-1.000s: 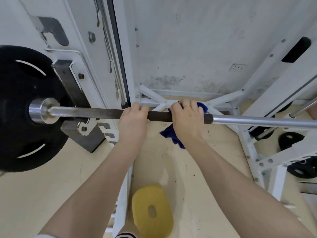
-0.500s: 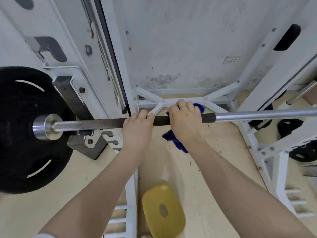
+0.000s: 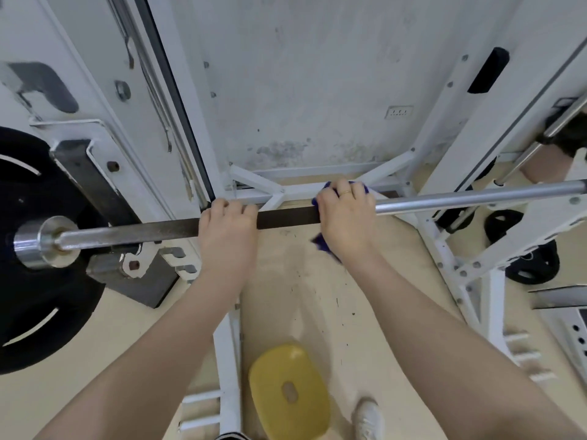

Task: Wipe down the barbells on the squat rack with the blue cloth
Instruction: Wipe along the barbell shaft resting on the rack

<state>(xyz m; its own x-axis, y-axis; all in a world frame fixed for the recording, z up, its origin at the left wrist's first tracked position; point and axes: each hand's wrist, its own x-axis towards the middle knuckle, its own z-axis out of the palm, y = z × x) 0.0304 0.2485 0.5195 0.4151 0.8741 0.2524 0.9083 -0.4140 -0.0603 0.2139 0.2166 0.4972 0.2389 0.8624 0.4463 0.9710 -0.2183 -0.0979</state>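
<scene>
A long barbell point(image 3: 460, 196) runs across the view on the white squat rack point(image 3: 178, 128). Its middle is dark and rusty, its right part shiny chrome. My left hand point(image 3: 227, 230) grips the dark part bare. My right hand point(image 3: 346, 217) is closed around the bar with the blue cloth point(image 3: 322, 244) wrapped under the palm, right where dark metal meets chrome. Blue corners of the cloth poke out above my fingers and below my wrist.
A big black weight plate point(image 3: 35, 281) sits on the bar's left sleeve. A yellow stool point(image 3: 289, 392) stands on the floor below my arms, beside my shoe point(image 3: 368, 419). More black plates point(image 3: 533, 265) hang on the rack's right side. A wall is close behind.
My right hand has slid the cloth to the right along the bar, from the dark section toward the chrome. My left hand has kept its grip. The view has tilted.
</scene>
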